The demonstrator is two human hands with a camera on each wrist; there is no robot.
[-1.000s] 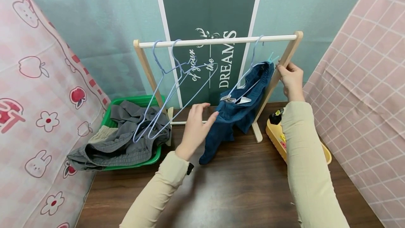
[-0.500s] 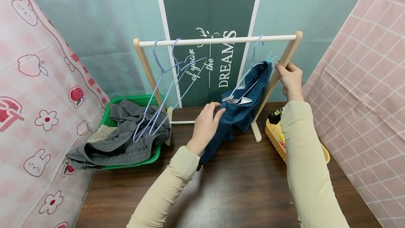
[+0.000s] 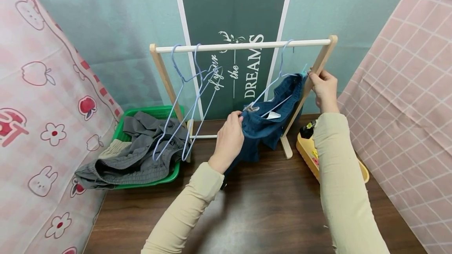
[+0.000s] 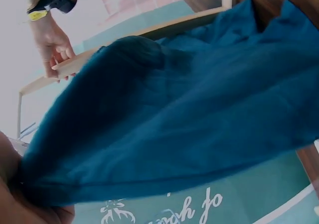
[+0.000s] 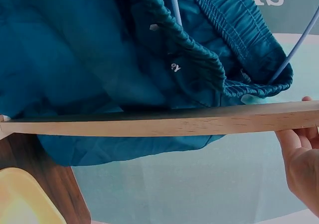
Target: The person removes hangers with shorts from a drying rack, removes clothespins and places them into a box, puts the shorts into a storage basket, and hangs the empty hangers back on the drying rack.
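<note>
Blue pants (image 3: 259, 126) with an elastic waistband hang from a light-blue hanger (image 3: 282, 62) on the rack's white rail (image 3: 243, 46). My left hand (image 3: 229, 140) pinches their near waist corner, beside a pale clothespin (image 3: 252, 108); in the left wrist view, the cloth spreads out from the left-hand fingers (image 4: 30, 209). A light-blue clip (image 3: 304, 72) sits at the far waist corner. My right hand (image 3: 325, 89) grips the wooden right post (image 3: 321, 60) of the rack, close to that clip. The right wrist view shows its thumb and fingers on opposite sides of the post (image 5: 164, 127).
Two bare hangers (image 3: 176, 117) hang at the rail's left end. Below them a green basket (image 3: 150, 109) holds grey pants (image 3: 134, 171) and a cream garment (image 3: 114, 149). A yellow tray (image 3: 307, 158) with small items stands right, under my right forearm.
My left hand has moved right to the blue pants and taken hold of their waist corner. Their waistband is now stretched wider on the hanger. The bare hangers have swung; the right hand stays put.
</note>
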